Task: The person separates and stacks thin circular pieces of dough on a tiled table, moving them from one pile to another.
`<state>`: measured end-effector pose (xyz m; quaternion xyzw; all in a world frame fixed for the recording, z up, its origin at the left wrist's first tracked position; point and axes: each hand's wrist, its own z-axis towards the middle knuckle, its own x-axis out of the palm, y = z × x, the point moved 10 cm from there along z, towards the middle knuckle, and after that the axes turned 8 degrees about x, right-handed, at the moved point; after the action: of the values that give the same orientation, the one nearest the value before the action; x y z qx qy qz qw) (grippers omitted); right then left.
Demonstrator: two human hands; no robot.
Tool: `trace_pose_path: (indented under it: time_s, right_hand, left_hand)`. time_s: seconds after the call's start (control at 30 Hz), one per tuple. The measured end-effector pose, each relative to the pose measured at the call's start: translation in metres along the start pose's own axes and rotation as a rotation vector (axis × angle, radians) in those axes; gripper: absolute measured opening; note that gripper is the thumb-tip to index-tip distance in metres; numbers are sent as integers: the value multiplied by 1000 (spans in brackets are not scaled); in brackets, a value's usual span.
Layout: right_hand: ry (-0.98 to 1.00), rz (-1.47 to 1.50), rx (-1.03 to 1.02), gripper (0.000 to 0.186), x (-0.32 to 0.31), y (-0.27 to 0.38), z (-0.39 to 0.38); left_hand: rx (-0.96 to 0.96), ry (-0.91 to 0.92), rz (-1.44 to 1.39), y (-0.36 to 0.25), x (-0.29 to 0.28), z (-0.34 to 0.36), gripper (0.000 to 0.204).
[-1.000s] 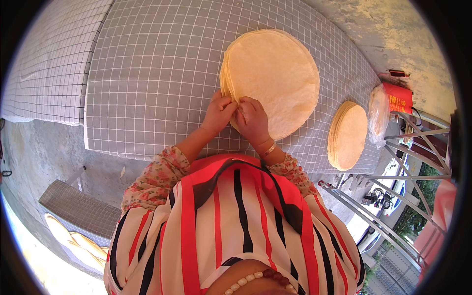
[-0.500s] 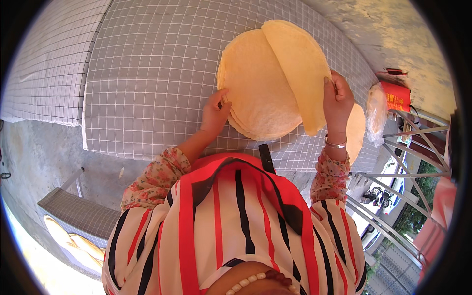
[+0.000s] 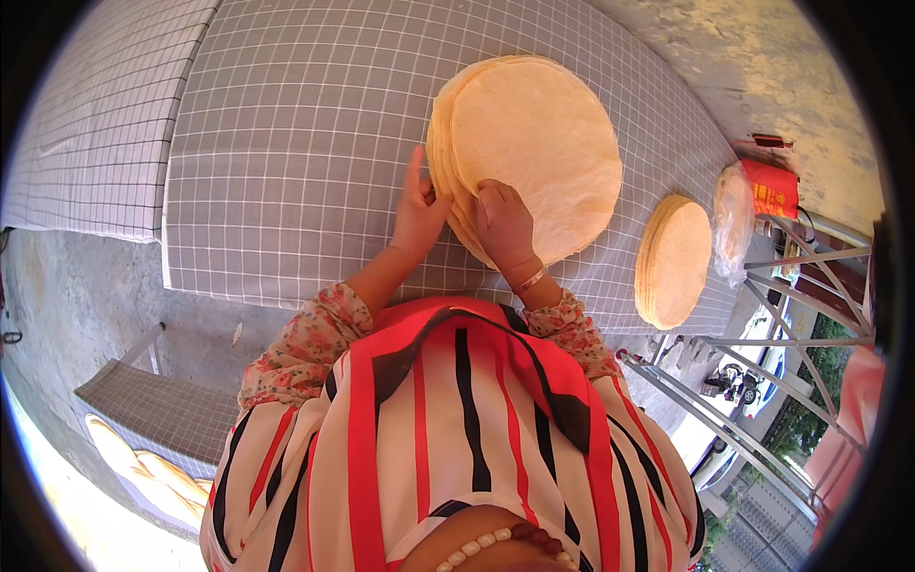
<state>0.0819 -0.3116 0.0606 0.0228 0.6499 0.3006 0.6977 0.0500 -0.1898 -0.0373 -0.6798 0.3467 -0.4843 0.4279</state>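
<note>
A large stack of thin, round, pale-yellow flatbreads [image 3: 543, 143] lies on the grey checked tablecloth [image 3: 295, 143], its layers fanned along the left edge. My left hand [image 3: 417, 214] is at that left edge, index finger stretched out upward and apart, thumb near the layers. My right hand [image 3: 500, 219] rests over the lower-left part of the stack, fingers curled in a pinch on the edge of a top sheet; the fingertips are partly hidden. A smaller stack of similar flatbreads [image 3: 677, 262] lies to the right.
At the table's right end are a clear plastic bag [image 3: 729, 224] and a red printed bag [image 3: 767, 186], with metal frames [image 3: 805, 257] beside them. A low checked bench [image 3: 152, 400] with long pale pieces [image 3: 152, 467] stands lower left. A second checked surface [image 3: 95, 143] adjoins on the left.
My right hand has come from the right edge back to the left side of the stack. The lifted, folded top sheet now lies flat. My left index finger has straightened upward.
</note>
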Motion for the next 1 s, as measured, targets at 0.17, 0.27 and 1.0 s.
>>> trace_pose_path:
  time_s: [0.17, 0.27, 1.0]
  right_hand:
    - [-14, 57, -3, 9, -10, 8, 2]
    - [-18, 54, -10, 12, -10, 9, 0]
    - [-119, -46, -140, 22, -24, 40, -5]
  left_hand:
    - [-115, -39, -184, 2, 6, -1, 74]
    - [-161, 11, -254, 4, 13, -1, 67]
    - [-172, 11, -279, 11, 16, 0, 29]
